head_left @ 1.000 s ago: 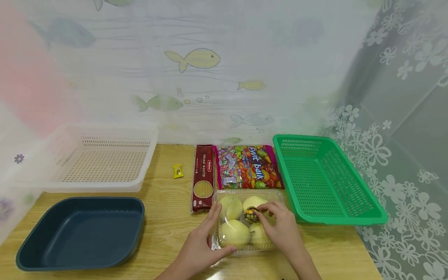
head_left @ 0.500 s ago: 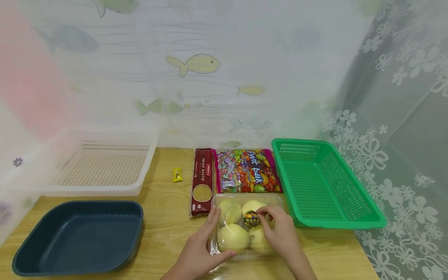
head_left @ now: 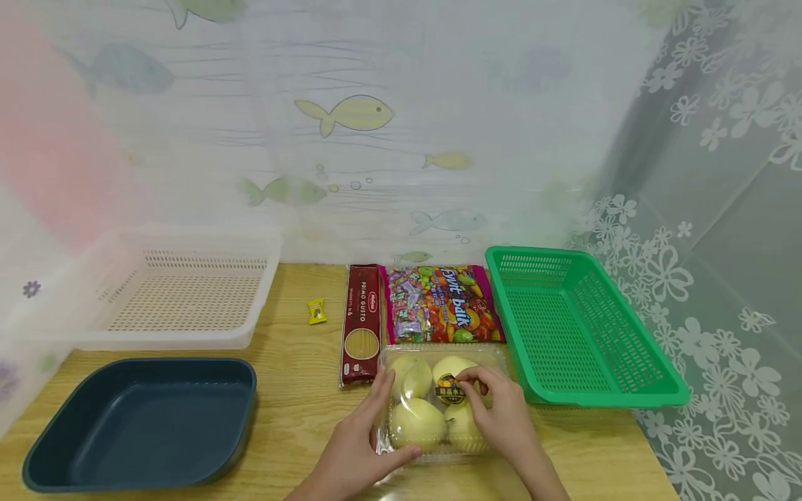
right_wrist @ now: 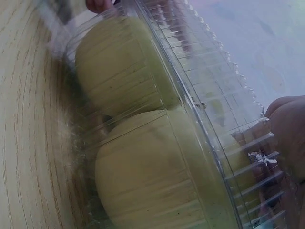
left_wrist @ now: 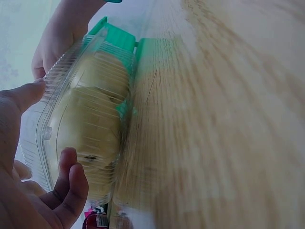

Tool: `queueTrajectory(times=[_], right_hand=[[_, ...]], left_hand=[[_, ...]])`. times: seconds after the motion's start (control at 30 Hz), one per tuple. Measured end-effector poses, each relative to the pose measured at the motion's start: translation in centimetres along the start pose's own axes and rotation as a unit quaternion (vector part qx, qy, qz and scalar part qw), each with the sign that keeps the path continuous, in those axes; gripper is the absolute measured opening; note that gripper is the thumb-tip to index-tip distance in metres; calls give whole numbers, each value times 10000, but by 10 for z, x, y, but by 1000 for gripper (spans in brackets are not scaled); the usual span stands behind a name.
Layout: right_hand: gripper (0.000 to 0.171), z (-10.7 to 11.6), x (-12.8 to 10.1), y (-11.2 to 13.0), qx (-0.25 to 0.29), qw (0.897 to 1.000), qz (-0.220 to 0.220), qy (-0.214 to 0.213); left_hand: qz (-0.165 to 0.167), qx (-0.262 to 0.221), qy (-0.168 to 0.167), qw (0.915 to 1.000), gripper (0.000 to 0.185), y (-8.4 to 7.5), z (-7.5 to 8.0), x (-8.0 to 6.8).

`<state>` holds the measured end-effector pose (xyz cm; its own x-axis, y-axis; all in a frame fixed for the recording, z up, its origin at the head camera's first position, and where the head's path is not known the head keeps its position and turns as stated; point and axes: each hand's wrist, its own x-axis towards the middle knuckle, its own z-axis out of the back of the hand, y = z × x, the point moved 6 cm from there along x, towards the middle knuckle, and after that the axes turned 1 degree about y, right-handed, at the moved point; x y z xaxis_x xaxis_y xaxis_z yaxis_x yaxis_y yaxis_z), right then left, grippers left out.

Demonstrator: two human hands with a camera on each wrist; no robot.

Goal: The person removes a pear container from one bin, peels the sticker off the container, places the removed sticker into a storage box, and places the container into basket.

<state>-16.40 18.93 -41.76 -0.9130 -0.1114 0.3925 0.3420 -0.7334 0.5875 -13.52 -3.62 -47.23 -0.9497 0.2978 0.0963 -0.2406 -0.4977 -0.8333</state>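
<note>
A clear ribbed plastic box (head_left: 451,456) of several pale yellow pears (head_left: 416,421) lies on the wooden table, its lid on. A round black-and-gold sticker (head_left: 447,391) is on the lid. My left hand (head_left: 358,445) steadies the box at its left front corner, thumb along the front and long fingers nearly straight beside the left wall. The left wrist view shows the thumb at the lid edge of that hand (left_wrist: 21,186) and the lower fingers loosely bent. With thumb and forefinger my right hand (head_left: 504,414) pinches the sticker's right edge; those fingertips partly cover it.
Behind the box lie a candy bag (head_left: 445,306) and, to its left, a red spaghetti pack (head_left: 361,323). A small yellow-wrapped sweet (head_left: 316,312) lies farther left. A green basket (head_left: 626,400) stands right; a white basket (head_left: 169,341) and dark blue basin (head_left: 134,487) stand left.
Both hands keep nearly the same place on the box, the right fingertips still at the sticker's edge. The head view has tilted slightly, shifting the scene a little down.
</note>
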Motion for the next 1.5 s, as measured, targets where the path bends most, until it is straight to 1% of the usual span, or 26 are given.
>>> queueTrajectory(times=[0.2,0.3,0.47,0.63,0.83,0.93,1.03,1.1,1.27,1.5], right_hand=[[20,1,-1,0,544,9985,33,110],[21,1,-2,-1,719,9973,17,176],[18,0,-1,-2,546,9983,-131,182],[19,1,-1,-2,216,9995,-230,87],[18,3,-2,-1,130,9999,-46,-11],[22,4,-2,0,196,9997,85,-65],[22,5,-2,-1,362,9992,177,-64],[21,6,-2,-2,505,9985,213,-39],[17,6,-3,-5,829,9964,195,54],[15,7,-3,-7,1203,9923,257,127]], left_hand=[[118,-193,224,9995,113,1,-1,0],[65,-122,176,9997,112,1,-1,0],[-12,88,16,10000,112,0,0,0],[-39,15,-11,10000,111,0,0,0],[-87,-21,-42,10000,111,0,0,0],[-76,-14,33,10000,111,0,0,0],[-11,-45,132,9999,112,0,0,0],[7,-37,141,9999,112,0,-1,0],[-88,84,10,9999,112,0,0,-1],[-80,61,17,9999,112,1,-1,-2]])
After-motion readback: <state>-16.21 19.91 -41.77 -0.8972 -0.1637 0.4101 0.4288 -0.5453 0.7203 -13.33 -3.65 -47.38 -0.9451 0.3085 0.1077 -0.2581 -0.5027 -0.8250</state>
